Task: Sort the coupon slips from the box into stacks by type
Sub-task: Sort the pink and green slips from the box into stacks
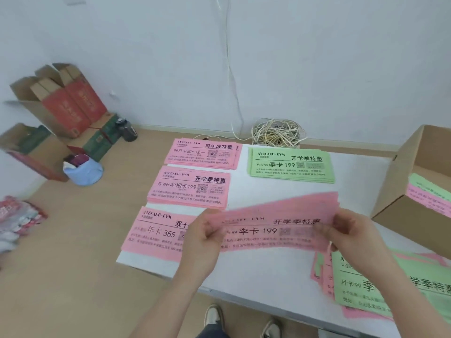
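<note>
Both hands hold a bundle of pink coupon slips above the white table. My left hand pinches its left end and my right hand pinches its right end. Three pink stacks lie in a column on the table's left: far, middle and near. A green stack sits at the back. An unsorted pile of green and pink slips lies under my right forearm. The cardboard box at the right still holds slips.
A coil of white cable lies at the table's far edge by the wall. On the wooden floor at the left stand cardboard cartons, a blue bucket and a dark bottle. My shoes show below the table edge.
</note>
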The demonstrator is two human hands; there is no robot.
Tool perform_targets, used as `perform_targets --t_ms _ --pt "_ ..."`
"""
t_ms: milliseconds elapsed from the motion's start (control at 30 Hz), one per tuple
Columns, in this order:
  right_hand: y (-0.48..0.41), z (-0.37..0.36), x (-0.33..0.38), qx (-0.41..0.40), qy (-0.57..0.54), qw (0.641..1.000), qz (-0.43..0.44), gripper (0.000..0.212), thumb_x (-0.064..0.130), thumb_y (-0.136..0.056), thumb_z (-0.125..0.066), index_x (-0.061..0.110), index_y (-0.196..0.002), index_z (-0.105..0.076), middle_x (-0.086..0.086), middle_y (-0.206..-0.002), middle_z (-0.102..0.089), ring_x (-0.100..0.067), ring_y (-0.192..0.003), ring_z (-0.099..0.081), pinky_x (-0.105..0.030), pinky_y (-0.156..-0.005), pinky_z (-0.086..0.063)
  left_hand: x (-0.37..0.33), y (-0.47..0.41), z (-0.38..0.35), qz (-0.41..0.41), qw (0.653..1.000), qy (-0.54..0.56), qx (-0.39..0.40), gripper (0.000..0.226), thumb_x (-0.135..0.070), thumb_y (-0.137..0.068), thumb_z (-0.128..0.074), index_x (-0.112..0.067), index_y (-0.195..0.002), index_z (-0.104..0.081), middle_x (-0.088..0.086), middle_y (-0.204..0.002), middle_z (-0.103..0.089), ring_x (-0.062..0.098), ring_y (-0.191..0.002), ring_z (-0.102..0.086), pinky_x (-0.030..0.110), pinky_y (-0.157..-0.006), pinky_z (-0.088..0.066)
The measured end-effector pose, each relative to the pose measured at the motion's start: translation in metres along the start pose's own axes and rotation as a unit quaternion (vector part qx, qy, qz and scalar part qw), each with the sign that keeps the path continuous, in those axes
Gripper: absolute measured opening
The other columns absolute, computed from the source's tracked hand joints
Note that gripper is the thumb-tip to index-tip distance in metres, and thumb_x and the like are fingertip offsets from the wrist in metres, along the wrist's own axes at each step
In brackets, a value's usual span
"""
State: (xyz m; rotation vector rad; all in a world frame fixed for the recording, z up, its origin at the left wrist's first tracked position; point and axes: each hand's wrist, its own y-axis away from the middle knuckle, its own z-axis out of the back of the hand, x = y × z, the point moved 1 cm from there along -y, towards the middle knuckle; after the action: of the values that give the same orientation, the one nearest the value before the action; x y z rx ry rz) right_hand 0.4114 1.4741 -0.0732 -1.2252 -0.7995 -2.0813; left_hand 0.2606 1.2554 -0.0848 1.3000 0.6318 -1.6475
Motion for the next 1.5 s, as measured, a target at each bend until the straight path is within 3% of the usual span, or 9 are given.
perform_targets --t_ms 300,467,600,733,900,1000,1167,1300,1500 --pt "-0.021 -0.062 0.02 0.01 -0.123 0.988 -0.097 0.012 0.004 -0.091 -0.062 0.011 -0.091 -0.072 -0.01 -0.082 -0.076 -0.026 -0.075 -0.066 -0.048 -0.075 -0.052 0.025 -0.022 0.106 0.058 0.99 0.027 -0.127 0.018 -0.003 -0.091 -0.057 -0.017 -0.088 -0.068 0.0 -0.081 -0.072 0.019 -0.078 -0.063 0.027 -0.067 -0.051" --pt "-0.041 -0.116 0.05 0.029 -0.111 0.989 -0.099 0.011 0.006 -0.091 -0.062 0.009 -0.088 -0.072 -0.002 -0.074 -0.074 -0.009 -0.058 -0.062 -0.018 -0.051 -0.044 0.023 -0.066 0.154 0.1 0.99 0.094 -0.044 0.021 -0.033 -0.094 -0.054 -0.022 -0.111 -0.061 -0.004 -0.101 -0.072 0.014 -0.093 -0.068 0.034 -0.08 -0.054" --pt "-0.055 -0.166 0.069 0.065 -0.116 0.984 -0.123 0.01 0.011 -0.093 -0.061 0.009 -0.087 -0.069 -0.007 -0.079 -0.073 -0.017 -0.061 -0.054 -0.021 -0.049 -0.035 0.027 -0.108 0.166 0.138 0.987 0.053 0.063 0.049 -0.008 -0.09 -0.061 -0.03 -0.13 -0.042 -0.001 -0.102 -0.072 0.018 -0.086 -0.07 0.036 -0.07 -0.057" --pt "-0.067 -0.193 0.078 0.048 -0.122 0.979 -0.157 0.013 0.004 -0.089 -0.063 0.007 -0.102 -0.062 -0.012 -0.081 -0.068 -0.017 -0.056 -0.055 -0.023 -0.047 -0.041 0.041 -0.147 0.176 0.081 0.992 -0.08 0.056 0.051 0.002 -0.089 -0.054 -0.034 -0.124 -0.05 -0.004 -0.103 -0.069 0.017 -0.091 -0.068 0.042 -0.08 -0.056" --pt "-0.078 -0.21 0.078 0.008 0.001 0.988 -0.153 0.048 0.0 -0.085 -0.062 0.019 -0.128 -0.051 -0.008 -0.089 -0.067 -0.016 -0.058 -0.062 -0.028 -0.06 -0.053 0.057 -0.176 0.177 0.018 0.968 -0.24 0.077 0.047 -0.004 -0.085 -0.05 -0.034 -0.121 -0.052 -0.01 -0.107 -0.066 0.016 -0.099 -0.063 0.036 -0.083 -0.05" --pt "-0.078 -0.213 0.078 0.004 0.161 0.981 -0.106 0.056 0.02 -0.086 -0.063 0.025 -0.137 -0.043 0.006 -0.097 -0.06 -0.016 -0.084 -0.062 -0.032 -0.075 -0.051 0.062 -0.18 0.179 -0.033 0.949 -0.306 0.066 0.053 -0.009 -0.078 -0.058 -0.027 -0.127 -0.045 -0.002 -0.124 -0.05 0.023 -0.115 -0.05 0.036 -0.087 -0.044" --pt "-0.087 -0.214 0.09 0.098 0.336 0.937 -0.011 0.106 0.056 -0.068 -0.076 0.043 -0.148 -0.008 0.002 -0.152 -0.013 -0.021 -0.142 -0.008 -0.043 -0.11 -0.031 0.059 -0.183 0.177 -0.112 0.852 -0.452 0.239 0.098 -0.041 -0.07 -0.075 -0.036 -0.148 -0.015 -0.008 -0.156 0.009 0.021 -0.142 0.006 0.046 -0.116 -0.018" --pt "-0.112 -0.224 0.095 0.194 0.424 0.885 0.004 0.12 0.059 -0.063 -0.079 0.046 -0.148 0.006 0.002 -0.16 0.015 -0.024 -0.147 0.015 -0.055 -0.113 -0.018 0.055 -0.196 0.161 -0.087 0.803 -0.498 0.316 0.106 -0.052 -0.067 -0.075 -0.045 -0.147 -0.005 -0.01 -0.154 0.027 0.021 -0.141 0.027 0.062 -0.113 -0.008" --pt "-0.122 -0.231 0.098 0.236 0.486 0.841 0.008 0.128 0.066 -0.057 -0.078 0.045 -0.148 0.01 0.0 -0.159 0.009 -0.027 -0.146 0.007 -0.057 -0.11 -0.021 0.052 -0.202 0.148 -0.105 0.783 -0.531 0.308 0.106 -0.068 -0.067 -0.066 -0.042 -0.147 -0.001 -0.006 -0.157 0.018 0.024 -0.143 0.021 0.064 -0.111 -0.012"
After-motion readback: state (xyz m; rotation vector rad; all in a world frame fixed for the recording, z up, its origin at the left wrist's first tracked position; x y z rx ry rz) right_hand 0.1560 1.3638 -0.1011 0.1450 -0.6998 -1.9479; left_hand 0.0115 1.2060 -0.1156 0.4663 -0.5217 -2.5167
